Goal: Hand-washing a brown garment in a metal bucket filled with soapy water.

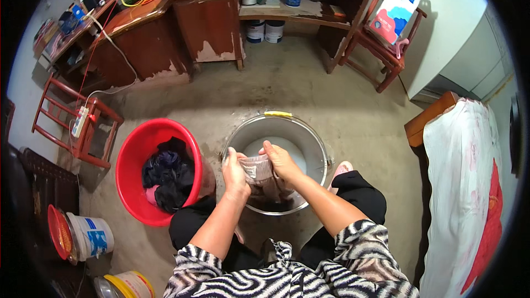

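Both my hands hold a wet brownish-grey cloth garment over a large metal bucket. My left hand grips the garment's left edge, and my right hand has its right side, thumb up. Between them a gathered band with a pale label stretches across. The garment's lower part hangs down inside the bucket, partly hidden by my hands and forearms. Cloudy whitish water shows at the bucket's bottom. A yellow grip sits on the bucket's handle at the far rim.
Left of the metal bucket stands a red plastic tub with dark wet clothes. A power strip hangs on a wooden chair further left. White pails stand at lower left, a bed at right, a worn desk ahead.
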The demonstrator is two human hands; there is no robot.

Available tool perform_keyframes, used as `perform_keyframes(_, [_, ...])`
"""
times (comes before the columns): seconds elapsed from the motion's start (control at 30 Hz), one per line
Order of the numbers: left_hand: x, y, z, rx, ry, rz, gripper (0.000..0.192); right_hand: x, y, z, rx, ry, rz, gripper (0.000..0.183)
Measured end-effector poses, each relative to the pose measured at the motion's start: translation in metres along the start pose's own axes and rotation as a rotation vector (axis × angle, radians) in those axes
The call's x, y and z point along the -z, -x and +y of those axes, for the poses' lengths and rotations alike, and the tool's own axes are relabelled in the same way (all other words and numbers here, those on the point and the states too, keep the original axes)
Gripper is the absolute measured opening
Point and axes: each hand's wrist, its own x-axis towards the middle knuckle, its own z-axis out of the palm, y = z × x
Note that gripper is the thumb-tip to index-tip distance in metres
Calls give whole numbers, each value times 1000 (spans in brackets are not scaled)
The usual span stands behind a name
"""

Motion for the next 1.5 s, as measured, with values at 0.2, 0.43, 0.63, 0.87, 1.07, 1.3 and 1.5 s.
perform_keyframes(0.2, [-4,-5,13,-70,21,52,41,29,22,-49,40,231,-369,25])
perform_keyframes(0.43, [-6,3,4,-46,-227,20,53,2,18,-26,169,-246,119,14])
perform_keyframes(0.63, [-1,2,5,62,-215,59,55,-37,57,-48,808,404,120,12])
perform_keyframes(0.87, [-11,27,-11,148,-4,-123,38,-20,13,-17,632,712,361,23])
perform_keyframes(1.07, [17,-14,-15,100,-44,-55,40,-45,50,-40,838,650,194,21])
perform_keyframes(1.3, [-10,16,-10,175,-16,-123,35,-27,23,-32,623,679,334,23])
perform_keyframes(1.5, [8,-3,-9,177,-92,-121,38,-43,48,-34,832,671,243,23])
